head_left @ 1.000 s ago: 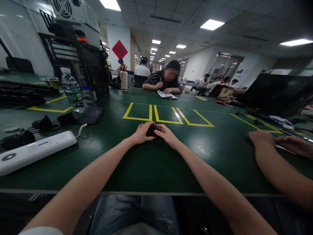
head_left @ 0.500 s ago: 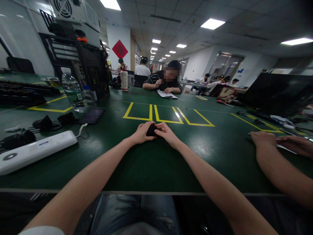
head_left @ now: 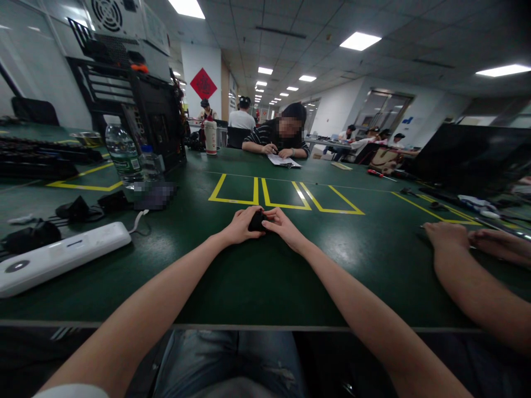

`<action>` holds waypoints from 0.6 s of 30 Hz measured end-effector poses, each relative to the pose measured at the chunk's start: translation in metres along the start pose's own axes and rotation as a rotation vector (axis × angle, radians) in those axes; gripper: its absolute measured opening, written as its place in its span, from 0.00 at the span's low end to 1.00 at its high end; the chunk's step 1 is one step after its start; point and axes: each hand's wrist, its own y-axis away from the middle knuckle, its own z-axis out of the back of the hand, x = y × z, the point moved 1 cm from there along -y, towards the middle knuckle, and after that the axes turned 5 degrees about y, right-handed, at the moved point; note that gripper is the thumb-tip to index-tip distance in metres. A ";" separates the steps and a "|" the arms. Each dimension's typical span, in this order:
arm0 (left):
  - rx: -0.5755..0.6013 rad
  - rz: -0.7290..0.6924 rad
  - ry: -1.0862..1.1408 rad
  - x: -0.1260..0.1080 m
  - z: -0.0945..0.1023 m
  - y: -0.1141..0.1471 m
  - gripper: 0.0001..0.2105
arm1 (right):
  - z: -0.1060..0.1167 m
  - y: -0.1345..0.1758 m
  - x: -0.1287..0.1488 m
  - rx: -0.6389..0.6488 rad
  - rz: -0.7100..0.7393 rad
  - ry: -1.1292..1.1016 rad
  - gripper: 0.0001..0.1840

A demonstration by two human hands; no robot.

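A small black object (head_left: 256,221) is held between my two hands, low over the green table (head_left: 265,282) or resting on it; its kind cannot be made out. My left hand (head_left: 241,225) is closed around its left side, the thumb toward me and the fingers over the far side. From the right, my right hand (head_left: 282,226) grips it with thumb and fingertips. Much of the object is hidden behind the fingers. Just beyond my hands, yellow tape outlines (head_left: 286,208) mark the tabletop.
At left lie a white power strip (head_left: 66,257), black adapters (head_left: 77,208), water bottles (head_left: 120,149) and a black computer frame (head_left: 153,121). A neighbour's hands (head_left: 450,236) are at right, near a monitor (head_left: 477,157). Across the table a person writes on paper (head_left: 283,161); a cup (head_left: 211,137) stands nearby.
My hands and the black object stay almost still. The person opposite has lowered a hand and their head toward the paper. The neighbour's far hand at right has shifted slightly.
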 end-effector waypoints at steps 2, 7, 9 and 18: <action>0.003 -0.001 0.000 0.000 0.000 0.000 0.29 | 0.000 -0.001 -0.001 -0.015 -0.003 0.005 0.14; -0.007 -0.007 0.002 0.002 -0.001 0.000 0.30 | -0.001 -0.003 -0.005 -0.039 -0.028 0.028 0.16; -0.011 -0.006 0.004 0.003 -0.002 -0.001 0.30 | 0.000 -0.004 -0.006 -0.047 -0.049 0.037 0.17; 0.004 -0.023 -0.003 0.000 0.001 0.001 0.29 | 0.001 -0.001 -0.002 0.007 0.003 -0.010 0.18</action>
